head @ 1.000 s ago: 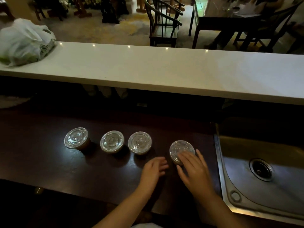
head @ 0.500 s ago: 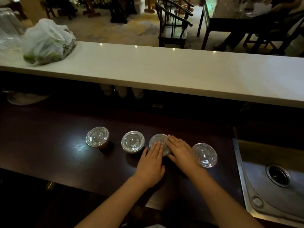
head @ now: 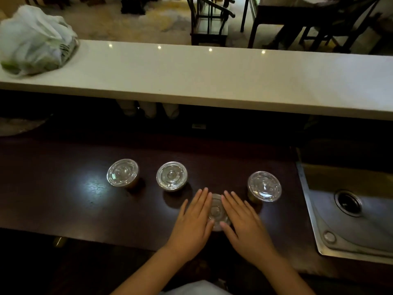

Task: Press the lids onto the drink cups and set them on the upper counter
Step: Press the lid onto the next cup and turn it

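Several clear-lidded drink cups stand on the dark lower counter (head: 63,205). One cup (head: 123,172) is at the left, a second (head: 171,176) beside it, and another (head: 264,186) at the right. A further cup (head: 216,210) sits nearer to me, out of the row. My left hand (head: 194,220) and right hand (head: 244,222) lie flat on its lid, fingers straight, one on each side, thumbs meeting at the near rim. Only the lid's middle strip shows. The white upper counter (head: 212,77) runs across behind.
A white plastic bag (head: 34,41) with green contents lies at the upper counter's left end. A steel sink (head: 350,211) is set into the counter at the right. Pale cups (head: 148,109) hang in shadow under the upper counter. Chairs and a table stand beyond.
Both hands went from the rightmost cup to the one left of it. That cup now sits nearer to me, out of the row, with both palms flat on its lid.
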Available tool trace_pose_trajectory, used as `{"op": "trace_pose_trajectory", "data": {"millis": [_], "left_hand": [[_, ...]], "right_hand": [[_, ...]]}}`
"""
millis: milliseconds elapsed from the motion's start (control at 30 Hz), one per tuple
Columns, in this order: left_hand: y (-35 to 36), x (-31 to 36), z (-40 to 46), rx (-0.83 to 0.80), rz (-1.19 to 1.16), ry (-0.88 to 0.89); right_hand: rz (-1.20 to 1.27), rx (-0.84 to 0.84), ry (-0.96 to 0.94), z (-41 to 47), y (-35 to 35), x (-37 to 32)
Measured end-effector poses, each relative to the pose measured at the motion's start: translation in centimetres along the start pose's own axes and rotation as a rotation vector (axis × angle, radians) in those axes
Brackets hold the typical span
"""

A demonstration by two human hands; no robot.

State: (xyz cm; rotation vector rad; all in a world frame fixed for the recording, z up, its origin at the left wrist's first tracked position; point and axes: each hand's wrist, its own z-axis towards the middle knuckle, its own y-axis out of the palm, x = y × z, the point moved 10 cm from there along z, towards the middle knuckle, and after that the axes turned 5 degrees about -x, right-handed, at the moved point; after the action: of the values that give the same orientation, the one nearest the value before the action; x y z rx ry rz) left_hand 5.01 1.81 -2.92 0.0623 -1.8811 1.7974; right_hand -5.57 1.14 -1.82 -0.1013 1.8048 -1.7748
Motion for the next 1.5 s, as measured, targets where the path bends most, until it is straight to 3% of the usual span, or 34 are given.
{"op": "trace_pose_trajectory", "data": {"millis": [233, 433, 600, 667, 833, 1033, 1500], "left_hand": [[1.7, -0.6, 1.3, -0.044, -0.016, -0.035], [2.1, -0.6, 1.5, -0.067, -0.05, 0.02], [1.5, -0.6, 2.1, -0.161, 0.005, 0.079], [0.6, -0.7, 2.1, -0.09, 0.056, 0.075], [0.1, -2.3, -0.1, 0.03, -0.102, -0.14], [1.7, -1.2, -1.6, -0.034, -0.072, -0.138], [1.7, -1.1, -1.3, -0.035, -0.04, -0.096]], "right_hand": [[0.176, 0.006, 0.058, 1.7, 3.2, 0.6], [0.076, 0.011, 0.057, 1.7, 3.1, 0.4], [0.05, 0.056, 0.174, 1.2, 3.0, 0.4], [0.064, 0.118, 0.242, 0.6, 2.6, 0.3], [0.122, 0.279, 0.277, -1.6, -0.3, 0.4], [0.081, -0.004, -0.022, 0.2, 2.8, -0.6], [0.008, -0.081, 0.042, 0.1, 3.8, -0.3]]}}
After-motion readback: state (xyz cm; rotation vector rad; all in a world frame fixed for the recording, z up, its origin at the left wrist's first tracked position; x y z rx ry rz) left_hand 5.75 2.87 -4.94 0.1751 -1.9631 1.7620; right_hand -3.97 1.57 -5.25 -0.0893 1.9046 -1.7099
